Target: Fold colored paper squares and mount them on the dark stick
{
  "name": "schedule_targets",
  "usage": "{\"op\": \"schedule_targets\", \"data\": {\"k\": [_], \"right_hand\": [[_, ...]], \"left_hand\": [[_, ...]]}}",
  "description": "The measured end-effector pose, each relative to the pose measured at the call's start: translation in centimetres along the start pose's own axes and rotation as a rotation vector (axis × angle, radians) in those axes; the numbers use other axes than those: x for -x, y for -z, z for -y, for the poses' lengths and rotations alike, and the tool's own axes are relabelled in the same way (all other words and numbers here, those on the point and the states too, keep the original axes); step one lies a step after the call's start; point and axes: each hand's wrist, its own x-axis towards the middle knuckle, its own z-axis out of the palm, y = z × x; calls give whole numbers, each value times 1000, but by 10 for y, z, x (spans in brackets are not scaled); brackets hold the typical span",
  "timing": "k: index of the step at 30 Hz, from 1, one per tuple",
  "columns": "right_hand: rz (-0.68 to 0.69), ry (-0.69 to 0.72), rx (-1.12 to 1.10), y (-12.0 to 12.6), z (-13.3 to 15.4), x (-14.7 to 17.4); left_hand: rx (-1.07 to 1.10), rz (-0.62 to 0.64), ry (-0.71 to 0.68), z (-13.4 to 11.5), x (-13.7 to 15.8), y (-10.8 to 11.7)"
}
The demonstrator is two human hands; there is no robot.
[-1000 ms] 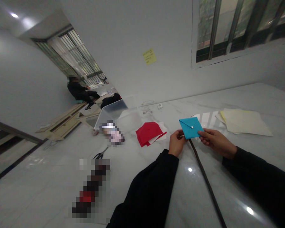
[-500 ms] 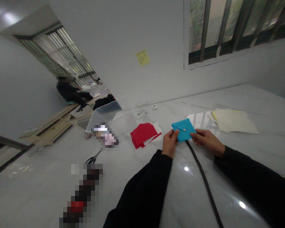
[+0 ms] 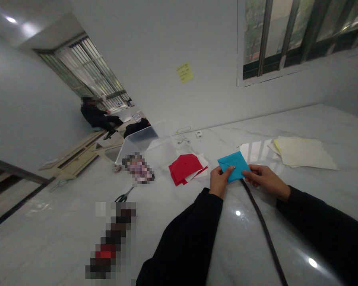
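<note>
A small bright blue envelope-shaped pouch [image 3: 234,162], with a folded flap and a small shiny stud, is held above the marble-patterned tabletop [image 3: 256,242]. My left hand [image 3: 219,180] grips its lower left side, the thumb lying on the flap close to the stud. On the opposite edge, my right hand [image 3: 264,178] pinches the lower right corner between thumb and fingers. Left of the pouch lie red pieces [image 3: 185,167] cut in envelope shapes, with white sheets under them. A dark strap or cord [image 3: 264,224] runs from beneath the pouch toward the front edge.
Pale sheets [image 3: 308,153] lie at the right. Scissors [image 3: 123,196] rest on the left, near a blurred pinkish item [image 3: 139,169] and a long blurred dark item [image 3: 111,242]. Behind them stands a clear plastic bin [image 3: 143,139]. A person [image 3: 95,113] sits in the far room.
My left thumb has shifted across the flap onto the stud area. Both hands still hold the blue pouch. The whole view has moved slightly, so everything appears a little further right.
</note>
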Motion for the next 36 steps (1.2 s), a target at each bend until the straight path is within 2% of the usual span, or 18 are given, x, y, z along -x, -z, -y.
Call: {"op": "schedule_targets", "data": {"k": [2, 5, 7, 10, 12, 14, 19, 25, 28, 33, 36], "right_hand": [[-55, 15, -5, -1, -2, -1], [-264, 65, 5, 0, -3, -2], [-403, 170, 112, 1, 0, -1], [-470, 391, 365, 3, 5, 2], [-453, 486, 498, 3, 7, 3], [-433, 521, 570, 2, 6, 4], [-412, 518, 578, 2, -1, 2], [-416, 482, 599, 3, -3, 1], [-362, 404, 554, 4, -5, -1], [-160, 265, 332, 4, -6, -3], [-132, 226, 193, 3, 0, -2]], "left_hand": [[7, 2, 1, 0, 0, 0], [-6, 6, 4, -1, 2, -1], [-37, 7, 5, -3, 3, -2], [-78, 46, 4, -6, 6, -4], [-103, 89, -2, -7, 8, -4], [-121, 122, -4, -8, 8, -4], [-109, 173, 17, -7, 8, -3], [-104, 178, 19, -7, 7, -3], [-113, 172, 14, -7, 7, -3], [-100, 145, 19, -6, 7, -4], [-103, 95, -1, -5, 7, -5]]}}
